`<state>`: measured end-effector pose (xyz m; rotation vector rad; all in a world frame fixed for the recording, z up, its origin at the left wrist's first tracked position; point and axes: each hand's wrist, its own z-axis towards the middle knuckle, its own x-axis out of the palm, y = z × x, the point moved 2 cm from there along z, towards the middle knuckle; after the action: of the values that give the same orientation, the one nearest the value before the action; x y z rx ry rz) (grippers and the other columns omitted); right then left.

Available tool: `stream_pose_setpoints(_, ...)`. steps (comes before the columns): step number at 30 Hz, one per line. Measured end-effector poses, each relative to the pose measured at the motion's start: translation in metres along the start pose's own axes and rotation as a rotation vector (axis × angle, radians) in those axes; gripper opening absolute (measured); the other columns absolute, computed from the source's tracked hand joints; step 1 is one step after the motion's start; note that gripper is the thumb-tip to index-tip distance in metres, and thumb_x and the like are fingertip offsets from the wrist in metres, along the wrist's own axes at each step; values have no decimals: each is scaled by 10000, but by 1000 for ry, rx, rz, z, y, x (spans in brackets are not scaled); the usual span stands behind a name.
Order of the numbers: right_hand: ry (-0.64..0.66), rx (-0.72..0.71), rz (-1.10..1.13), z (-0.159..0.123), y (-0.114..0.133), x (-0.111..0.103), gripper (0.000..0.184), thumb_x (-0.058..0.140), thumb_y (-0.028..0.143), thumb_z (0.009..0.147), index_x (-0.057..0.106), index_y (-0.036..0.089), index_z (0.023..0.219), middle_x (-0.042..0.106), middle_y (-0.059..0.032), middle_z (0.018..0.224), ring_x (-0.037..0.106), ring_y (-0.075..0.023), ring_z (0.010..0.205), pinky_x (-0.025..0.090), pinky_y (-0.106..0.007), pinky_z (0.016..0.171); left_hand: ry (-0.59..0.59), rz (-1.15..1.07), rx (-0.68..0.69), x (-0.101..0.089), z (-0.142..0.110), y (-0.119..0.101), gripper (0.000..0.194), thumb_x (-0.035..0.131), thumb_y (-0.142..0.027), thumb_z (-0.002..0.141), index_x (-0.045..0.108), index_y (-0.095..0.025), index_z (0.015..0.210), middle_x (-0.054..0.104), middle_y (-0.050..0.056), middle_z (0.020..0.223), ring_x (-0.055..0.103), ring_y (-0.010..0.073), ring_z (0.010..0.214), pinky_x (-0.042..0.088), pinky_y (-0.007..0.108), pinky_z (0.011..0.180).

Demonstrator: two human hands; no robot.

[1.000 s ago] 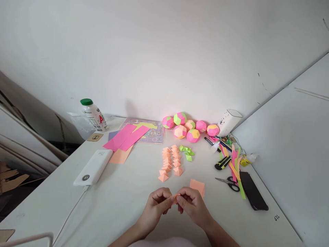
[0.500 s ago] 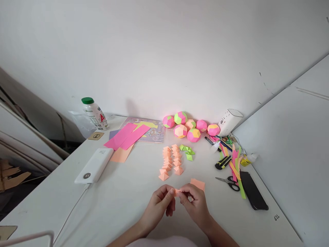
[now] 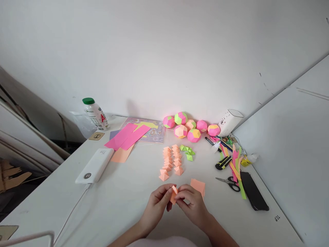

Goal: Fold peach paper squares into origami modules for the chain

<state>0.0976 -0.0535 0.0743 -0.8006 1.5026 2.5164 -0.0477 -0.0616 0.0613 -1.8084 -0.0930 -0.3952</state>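
Observation:
Between my hands is a small folded piece of orange paper (image 3: pixel 173 195), turned so that a broad face and an open fold show. My left hand (image 3: pixel 158 203) pinches its left side. The fingertips of my right hand (image 3: pixel 192 202) grip its right edge. Just beyond my right hand lies a flat stack of orange paper (image 3: pixel 197 186), partly covered by that hand. Ahead of my hands, two rows of folded orange paper units (image 3: pixel 167 161) stand on the white table (image 3: pixel 123 199). Several green folded units (image 3: pixel 189 152) lie to their right.
Paper balls (image 3: pixel 194 135) rest against the wall. At right are scissors (image 3: pixel 228 183), a box cutter (image 3: pixel 223 162), paper strips (image 3: pixel 234 164) and a black phone (image 3: pixel 254 191). At left are a power bank (image 3: pixel 95 166) with a cable, pink sheets (image 3: pixel 120 136) and a bottle (image 3: pixel 96 115).
The orange piece has turned from a thin, edge-on strip to a broader upright face. My right fingers have shifted slightly left and down along its edge.

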Motion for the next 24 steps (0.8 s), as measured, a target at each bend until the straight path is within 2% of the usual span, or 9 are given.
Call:
stream_pose_setpoints(8,25,18,-26,-1,-5,-5,186,508,185,860,631,198,722,553,-40,739,555,-142,640,462,-239,537,70,34,-38,1,-1,1,374,564,-378,787,600,-184,1104,412,-55,579,377,94,501,325,244,531)
stream_pose_setpoints(16,133,58,27,0,0,-9,189,476,197,901,649,211,826,598,-53,827,581,-153,730,485,-256,632,53,46,-31,1,-1,2,317,524,-272,789,619,-185,1078,392,-54,570,335,92,500,295,230,503)
stream_pose_setpoints(24,151,114,8,-1,4,-9,191,433,201,914,580,201,792,549,-31,769,511,-144,671,427,-245,590,30,26,-33,2,0,2,314,530,-274,781,615,-169,1065,394,-58,555,343,87,485,301,226,489)
